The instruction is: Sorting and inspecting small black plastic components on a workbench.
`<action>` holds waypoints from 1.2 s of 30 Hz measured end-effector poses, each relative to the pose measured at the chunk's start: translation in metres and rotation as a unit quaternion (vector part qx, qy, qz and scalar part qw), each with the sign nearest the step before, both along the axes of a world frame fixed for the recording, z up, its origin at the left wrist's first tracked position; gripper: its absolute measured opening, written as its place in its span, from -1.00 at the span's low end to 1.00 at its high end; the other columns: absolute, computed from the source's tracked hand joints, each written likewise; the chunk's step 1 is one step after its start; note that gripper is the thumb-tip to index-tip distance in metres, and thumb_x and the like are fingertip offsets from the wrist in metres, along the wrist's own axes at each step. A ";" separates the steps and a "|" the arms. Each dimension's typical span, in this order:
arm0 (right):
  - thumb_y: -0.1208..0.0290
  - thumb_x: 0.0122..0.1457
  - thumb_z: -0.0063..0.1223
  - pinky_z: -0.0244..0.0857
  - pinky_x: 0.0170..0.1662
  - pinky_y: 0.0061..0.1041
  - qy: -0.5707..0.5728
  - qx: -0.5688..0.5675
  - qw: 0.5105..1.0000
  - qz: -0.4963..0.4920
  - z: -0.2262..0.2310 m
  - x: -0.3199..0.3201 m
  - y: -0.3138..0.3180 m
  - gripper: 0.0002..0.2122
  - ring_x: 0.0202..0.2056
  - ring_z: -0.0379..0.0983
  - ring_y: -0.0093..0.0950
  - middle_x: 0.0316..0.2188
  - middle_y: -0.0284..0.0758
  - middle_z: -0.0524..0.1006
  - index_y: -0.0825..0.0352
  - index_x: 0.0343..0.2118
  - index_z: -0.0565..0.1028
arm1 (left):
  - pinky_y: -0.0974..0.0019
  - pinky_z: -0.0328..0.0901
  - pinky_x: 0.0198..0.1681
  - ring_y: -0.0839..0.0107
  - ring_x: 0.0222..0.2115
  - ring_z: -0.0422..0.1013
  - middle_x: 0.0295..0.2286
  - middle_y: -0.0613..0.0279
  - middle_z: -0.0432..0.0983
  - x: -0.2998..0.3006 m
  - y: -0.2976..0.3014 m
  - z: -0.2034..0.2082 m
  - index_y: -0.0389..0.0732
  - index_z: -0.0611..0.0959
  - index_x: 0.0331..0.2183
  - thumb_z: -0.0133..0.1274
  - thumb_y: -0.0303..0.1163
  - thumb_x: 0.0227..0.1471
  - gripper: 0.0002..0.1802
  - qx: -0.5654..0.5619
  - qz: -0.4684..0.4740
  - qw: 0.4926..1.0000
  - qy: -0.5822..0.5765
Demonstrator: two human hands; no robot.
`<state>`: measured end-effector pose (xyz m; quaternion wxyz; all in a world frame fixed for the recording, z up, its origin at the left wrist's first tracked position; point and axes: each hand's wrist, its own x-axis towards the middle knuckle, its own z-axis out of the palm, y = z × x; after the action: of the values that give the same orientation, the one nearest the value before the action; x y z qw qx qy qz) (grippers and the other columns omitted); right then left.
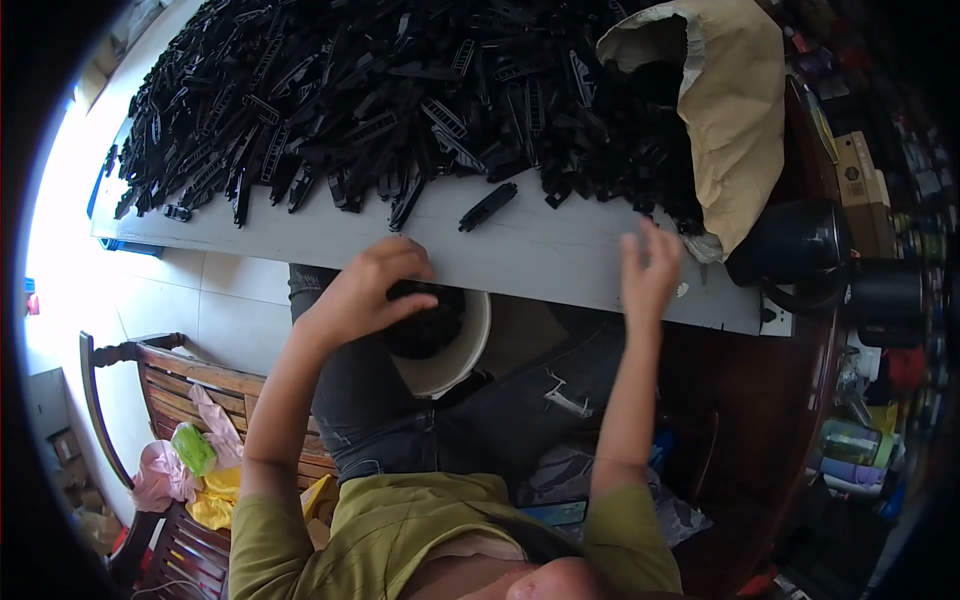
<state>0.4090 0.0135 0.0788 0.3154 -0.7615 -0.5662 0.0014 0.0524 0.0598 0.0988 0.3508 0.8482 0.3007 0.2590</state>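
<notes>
My left hand (378,288) hovers at the table's front edge, above a white bucket (478,345) between my legs. Its thumb stands apart from the curved fingers, and I see nothing between them. Dark contents fill part of the bucket. My right hand (655,268) is raised over the front edge farther right, slightly blurred, thumb and fingers apart. Just beyond it, small black parts spill from the mouth of a tan sack (740,130). A large heap of black plastic parts (370,100), many long with ladder-like slots, covers the table. One single long black part (488,207) lies before the heap.
The grey tabletop (560,250) shows as a strip along the front. To the right stand a black kettle-like vessel (790,245) and a cardboard box (862,185). On the left is a wooden bench (200,385) with pink, green and yellow items. A phone (555,513) lies by my lap.
</notes>
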 end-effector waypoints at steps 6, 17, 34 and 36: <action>0.02 0.13 0.08 0.00 0.19 -0.12 -0.135 -0.006 0.986 -0.095 -0.036 0.081 0.043 -0.38 0.15 0.11 -0.03 0.15 0.02 0.18 0.19 0.21 0.25 | 0.19 0.33 -0.21 0.13 -0.28 0.42 -0.34 0.09 0.42 0.051 0.021 -0.009 -0.27 0.54 -0.25 0.20 -0.44 -0.08 -0.71 0.043 0.159 0.986 -0.026; 0.49 0.26 -0.14 -0.08 0.26 -0.09 -0.044 -0.053 0.998 0.010 -0.019 -0.065 0.019 -0.54 0.27 -0.11 0.10 0.22 0.17 -0.01 0.33 0.23 0.17 | 0.18 0.32 -0.23 0.13 -0.28 0.38 -0.41 0.15 0.42 0.064 0.014 -0.009 -0.24 0.49 -0.32 0.19 -0.53 -0.18 -0.71 0.094 0.176 0.979 0.038; 0.58 0.07 0.11 0.36 -0.24 -0.43 -0.067 0.032 0.993 0.093 -0.009 -0.083 0.002 -0.78 -0.30 0.45 -0.31 -0.23 -0.25 0.46 0.34 -0.18 0.48 | 0.17 0.31 -0.16 0.13 -0.23 0.38 -0.28 0.15 0.42 0.041 0.004 -0.019 -0.23 0.54 -0.28 0.18 -0.61 -0.19 -0.68 0.072 0.051 0.996 -0.034; 0.54 0.13 0.08 0.35 -0.31 -0.52 -0.031 0.010 0.996 0.088 -0.011 -0.083 -0.001 -0.76 -0.37 0.45 -0.42 -0.25 -0.28 0.47 0.33 -0.12 0.47 | 0.18 0.33 -0.15 0.12 -0.23 0.40 -0.27 0.12 0.43 0.040 0.003 -0.020 -0.24 0.55 -0.28 0.18 -0.62 -0.18 -0.69 -0.021 0.084 0.994 -0.071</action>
<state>0.3255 0.0130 0.0680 0.3038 -0.7051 -0.6407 -0.0002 0.0922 0.0631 0.0792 0.3657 0.7921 0.3505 0.3405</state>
